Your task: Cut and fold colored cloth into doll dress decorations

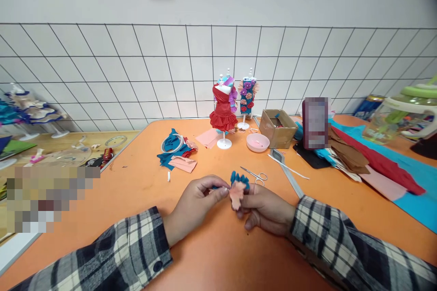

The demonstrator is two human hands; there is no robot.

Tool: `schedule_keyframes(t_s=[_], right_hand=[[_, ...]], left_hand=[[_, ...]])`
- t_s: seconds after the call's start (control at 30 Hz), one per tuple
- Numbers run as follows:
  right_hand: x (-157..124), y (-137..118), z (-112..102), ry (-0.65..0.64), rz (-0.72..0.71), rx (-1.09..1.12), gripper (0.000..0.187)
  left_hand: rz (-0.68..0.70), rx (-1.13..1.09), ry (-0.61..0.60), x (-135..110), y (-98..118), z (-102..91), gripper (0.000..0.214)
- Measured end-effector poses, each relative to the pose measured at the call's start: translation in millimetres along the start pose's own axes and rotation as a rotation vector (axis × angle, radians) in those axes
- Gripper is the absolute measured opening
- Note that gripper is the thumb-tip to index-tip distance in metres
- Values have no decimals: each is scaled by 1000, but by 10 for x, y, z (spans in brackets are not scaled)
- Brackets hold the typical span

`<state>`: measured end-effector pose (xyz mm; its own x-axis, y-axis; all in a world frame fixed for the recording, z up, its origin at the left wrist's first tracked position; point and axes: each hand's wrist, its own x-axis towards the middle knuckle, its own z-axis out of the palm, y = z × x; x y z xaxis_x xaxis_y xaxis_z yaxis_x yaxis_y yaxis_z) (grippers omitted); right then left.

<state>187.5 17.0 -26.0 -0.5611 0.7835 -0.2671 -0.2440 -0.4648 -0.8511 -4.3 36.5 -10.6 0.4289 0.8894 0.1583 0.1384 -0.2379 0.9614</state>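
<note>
A small ruffled crepe-paper flower (236, 193), pink in front and teal behind, is held up over the orange table between my two hands. My right hand (268, 209) grips it from the right, thumb and fingers closed at its lower part. From the left, the thumb and forefinger of my left hand (201, 202) pinch together at the flower's edge, and a bit of teal paper shows between them. Small scissors (254, 175) lie on the table just beyond my right hand. Teal, pink and red paper scraps (175, 152) with a clear tape ring (172, 142) lie further back at left.
Two mini dress forms, one in a red dress (223, 111), one in a flowered dress (247, 95), stand at the back. Near them are a pink bowl (257, 142), a cardboard box (278, 129) and a phone (314, 122). Coloured paper (378, 159) and a pitcher (392, 118) occupy the right.
</note>
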Motion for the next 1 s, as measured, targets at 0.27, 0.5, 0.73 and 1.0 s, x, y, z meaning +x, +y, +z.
schedule_keyframes(t_s=[0.27, 0.5, 0.73, 1.0], right_hand=[[-54, -105, -70, -123, -309, -1021, 12], [-76, -118, -98, -55, -695, -1688, 18], [-58, -301, 62, -210, -1017, -2126, 20], [-113, -404, 255, -100, -964, -2231, 19]], left_hand=[[60, 222, -632, -17, 177, -154, 11], [-109, 253, -472, -82, 89, -55, 27], [-56, 516, -294, -85, 108, 65, 22], [-88, 375, -117, -5, -17, 74, 27]])
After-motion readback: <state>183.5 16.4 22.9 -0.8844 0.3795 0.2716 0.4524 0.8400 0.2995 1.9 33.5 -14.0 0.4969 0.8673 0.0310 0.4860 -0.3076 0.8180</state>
